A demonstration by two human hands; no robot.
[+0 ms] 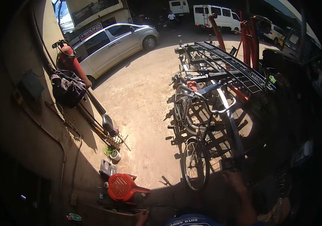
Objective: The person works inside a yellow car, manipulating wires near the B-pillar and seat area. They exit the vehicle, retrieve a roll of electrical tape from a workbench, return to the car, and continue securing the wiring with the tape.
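My right hand (234,179) reaches up out of deep shadow to a dark part (230,163) at the near end of a black metal rack (221,60). Whether the fingers grip it is unclear. Two bicycles (195,113) lean against the rack just left of that hand, the nearer wheel (195,165) closest. Only the fingers of my left hand (142,217) show at the bottom edge, beside the rim of a brown box (108,213). What they hold, if anything, is hidden.
A tipped red plastic stool (123,187), a grey jug (107,168), a potted plant (114,154) and leaning pipes (93,100) line the left wall. A red gas cylinder (72,60) with a dark bag (69,88) stands farther back. A silver car (112,43), white vans (215,15) and a person (172,18) are beyond.
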